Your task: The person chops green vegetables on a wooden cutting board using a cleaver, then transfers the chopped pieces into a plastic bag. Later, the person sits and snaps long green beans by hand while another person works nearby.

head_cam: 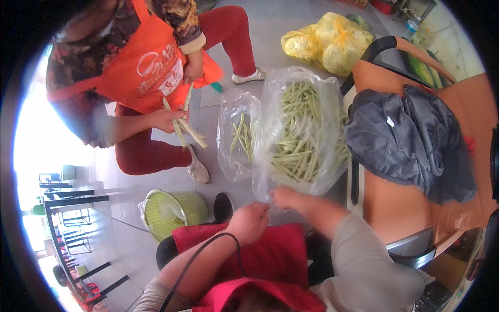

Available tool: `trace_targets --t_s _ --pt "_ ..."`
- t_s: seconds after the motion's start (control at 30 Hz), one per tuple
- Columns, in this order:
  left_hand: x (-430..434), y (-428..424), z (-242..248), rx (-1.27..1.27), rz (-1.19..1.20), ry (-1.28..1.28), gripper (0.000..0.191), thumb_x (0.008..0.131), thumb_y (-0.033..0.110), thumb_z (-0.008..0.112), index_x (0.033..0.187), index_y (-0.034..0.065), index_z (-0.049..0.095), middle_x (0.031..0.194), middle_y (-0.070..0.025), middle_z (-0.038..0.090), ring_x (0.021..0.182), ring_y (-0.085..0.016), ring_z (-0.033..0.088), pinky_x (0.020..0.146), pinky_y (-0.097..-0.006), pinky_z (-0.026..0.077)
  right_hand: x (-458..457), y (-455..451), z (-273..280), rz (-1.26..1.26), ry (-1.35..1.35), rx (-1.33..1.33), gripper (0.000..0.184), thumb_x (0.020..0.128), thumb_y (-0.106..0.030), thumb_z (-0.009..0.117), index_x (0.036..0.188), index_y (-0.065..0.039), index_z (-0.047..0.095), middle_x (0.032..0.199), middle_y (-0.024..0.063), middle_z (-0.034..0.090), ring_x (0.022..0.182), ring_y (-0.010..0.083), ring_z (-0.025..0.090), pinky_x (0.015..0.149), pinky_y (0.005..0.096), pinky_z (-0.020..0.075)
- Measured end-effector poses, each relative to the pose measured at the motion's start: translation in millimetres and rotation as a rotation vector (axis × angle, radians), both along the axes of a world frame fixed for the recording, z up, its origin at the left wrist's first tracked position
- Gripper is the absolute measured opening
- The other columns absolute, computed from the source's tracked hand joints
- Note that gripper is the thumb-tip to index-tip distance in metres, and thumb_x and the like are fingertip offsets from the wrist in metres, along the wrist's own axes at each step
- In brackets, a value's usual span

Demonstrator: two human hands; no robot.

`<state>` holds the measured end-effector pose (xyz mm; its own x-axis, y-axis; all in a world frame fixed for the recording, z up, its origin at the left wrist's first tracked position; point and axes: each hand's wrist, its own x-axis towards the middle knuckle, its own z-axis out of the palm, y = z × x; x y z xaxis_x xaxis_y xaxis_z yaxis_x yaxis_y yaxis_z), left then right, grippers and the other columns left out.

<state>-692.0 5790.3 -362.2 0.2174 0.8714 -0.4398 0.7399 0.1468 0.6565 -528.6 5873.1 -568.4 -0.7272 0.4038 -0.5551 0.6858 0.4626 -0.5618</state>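
My left hand (249,223) is above my red apron (273,243), its fingers bent together near the fingertips of my right hand. My right hand (285,197) is curled at the near edge of a large clear plastic bag (269,156). Whether either hand grips something small or the film is too blurred to tell. Long green beans (298,146) fill the open bag. Beside it on the left, a smaller clear plastic bag (228,156) has a few green beans (242,136) in it.
A co-worker in an orange apron (132,74) sits opposite, holding several bean pods (183,126). A green ribbed bin (195,206) stands left. Yellow bags of pale vegetables (337,46) lie behind. On the right, an orange-brown cart or chair (393,206) bears a grey cloth (401,136).
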Motion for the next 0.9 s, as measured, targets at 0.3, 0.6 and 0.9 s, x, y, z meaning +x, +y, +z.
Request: trace_targets --t_s 0.3,0.6,0.9 --pt "-9 -6 -11 -0.004 0.010 0.056 0.027 0.093 0.019 0.056 0.114 0.0045 0.066 0.113 -0.0202 0.066 0.101 -0.040 0.065 0.089 -0.0478 0.053 80 105 -60 -1.224 -0.206 0.183 0.019 0.089 -0.020 0.061 0.099 -0.008 0.072 0.101 0.0160 0.073 0.090 0.0315 0.072 0.077 0.0449 0.0563" --pt "-8 -3 -4 -0.029 0.026 0.031 0.028 0.093 0.020 0.057 0.114 0.0041 0.066 0.112 -0.0213 0.066 0.098 -0.041 0.065 0.088 -0.0480 0.053 70 39 -73 0.221 -0.412 -0.047 0.039 0.087 -0.039 0.063 0.098 -0.003 0.076 0.096 0.0189 0.073 0.088 0.0341 0.070 0.079 0.0466 0.0544" --pt "-11 -10 -13 -0.007 -0.047 0.079 0.029 0.092 0.020 0.057 0.114 0.0037 0.066 0.114 -0.0218 0.066 0.101 -0.041 0.065 0.090 -0.0480 0.053 47 42 -87 -0.319 -0.301 0.168 0.023 0.081 -0.022 0.065 0.093 -0.008 0.077 0.100 0.0138 0.074 0.092 0.0290 0.070 0.079 0.0416 0.0550"
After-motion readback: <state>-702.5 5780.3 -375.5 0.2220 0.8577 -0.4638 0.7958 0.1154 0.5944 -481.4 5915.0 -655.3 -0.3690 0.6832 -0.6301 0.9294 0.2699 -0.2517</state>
